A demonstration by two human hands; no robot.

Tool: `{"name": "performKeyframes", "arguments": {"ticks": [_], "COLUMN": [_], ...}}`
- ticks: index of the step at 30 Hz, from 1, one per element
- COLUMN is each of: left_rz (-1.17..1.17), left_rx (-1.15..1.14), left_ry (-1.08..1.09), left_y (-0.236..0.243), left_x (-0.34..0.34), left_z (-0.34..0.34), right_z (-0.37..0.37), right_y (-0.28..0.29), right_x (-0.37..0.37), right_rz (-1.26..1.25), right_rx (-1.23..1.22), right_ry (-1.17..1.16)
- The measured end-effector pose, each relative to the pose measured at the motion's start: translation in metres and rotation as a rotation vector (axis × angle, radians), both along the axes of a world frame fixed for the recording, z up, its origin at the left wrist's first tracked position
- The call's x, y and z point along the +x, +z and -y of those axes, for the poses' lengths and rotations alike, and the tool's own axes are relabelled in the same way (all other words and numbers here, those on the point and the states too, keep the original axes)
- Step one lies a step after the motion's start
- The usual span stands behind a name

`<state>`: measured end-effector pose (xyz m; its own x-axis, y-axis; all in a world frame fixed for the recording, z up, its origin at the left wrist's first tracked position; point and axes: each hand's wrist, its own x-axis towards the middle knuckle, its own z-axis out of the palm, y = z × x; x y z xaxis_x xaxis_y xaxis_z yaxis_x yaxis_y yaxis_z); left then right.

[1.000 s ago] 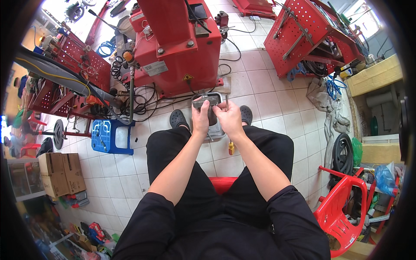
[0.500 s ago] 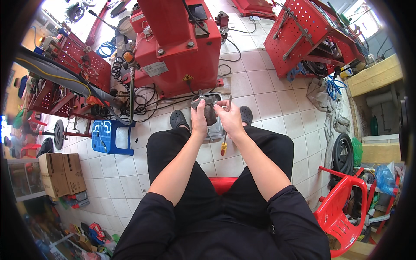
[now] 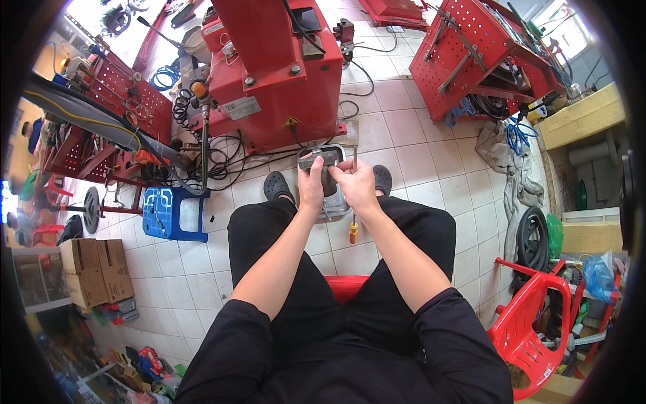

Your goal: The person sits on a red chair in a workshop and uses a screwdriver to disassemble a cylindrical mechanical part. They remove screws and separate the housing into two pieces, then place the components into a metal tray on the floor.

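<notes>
My left hand (image 3: 311, 188) is closed around a dark grey, blocky metal part (image 3: 328, 162), its thumb pressed on the near face. A screwdriver with a yellow handle (image 3: 353, 233) is gripped in my right hand (image 3: 356, 186). Its handle hangs down below that hand and its shaft sticks up past the fingers. The right fingertips are pinched at the right side of the metal part, which they partly hide. Beneath both hands, on the floor between my feet, sits a grey rectangular tray (image 3: 344, 206). What lies inside it is mostly hidden.
Ahead stands a red machine (image 3: 289, 94) with black cables on the tiles. To the left are a blue stool (image 3: 168, 214) and a cardboard box (image 3: 94, 273). A red chair (image 3: 531, 330) and black tyre (image 3: 533, 239) are on the right, below a red pegboard cart (image 3: 464, 60).
The screwdriver's handle has swung slightly right and turned in my right hand. The metal part has tilted a little in my left hand. My arms stay nearly in place.
</notes>
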<state>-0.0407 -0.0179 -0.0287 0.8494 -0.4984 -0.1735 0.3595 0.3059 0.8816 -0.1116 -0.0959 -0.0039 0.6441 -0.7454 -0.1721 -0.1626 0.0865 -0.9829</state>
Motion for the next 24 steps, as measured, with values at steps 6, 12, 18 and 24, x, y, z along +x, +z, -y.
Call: {"name": "performKeyframes", "arguments": {"ticks": [6, 12, 18, 24], "left_rz": [-0.041, -0.155, -0.087, 0.034], "left_rx": [0.040, 0.015, 0.024, 0.028], "left_ry": [-0.001, -0.005, -0.018, 0.033], "left_y": [0.002, 0.003, 0.002, -0.001], "left_x": [-0.002, 0.000, -0.001, -0.001], "left_z": [0.000, -0.002, -0.001, 0.000], "right_z": [-0.002, -0.004, -0.002, -0.005], "right_y": [-0.002, 0.003, -0.004, 0.007], "right_x": [0.002, 0.003, 0.001, -0.002], "right_rz": [0.065, 0.096, 0.099, 0.016], "right_rx": [0.054, 0.091, 0.113, -0.009], "right_ry": [-0.018, -0.038, -0.002, 0.010]}}
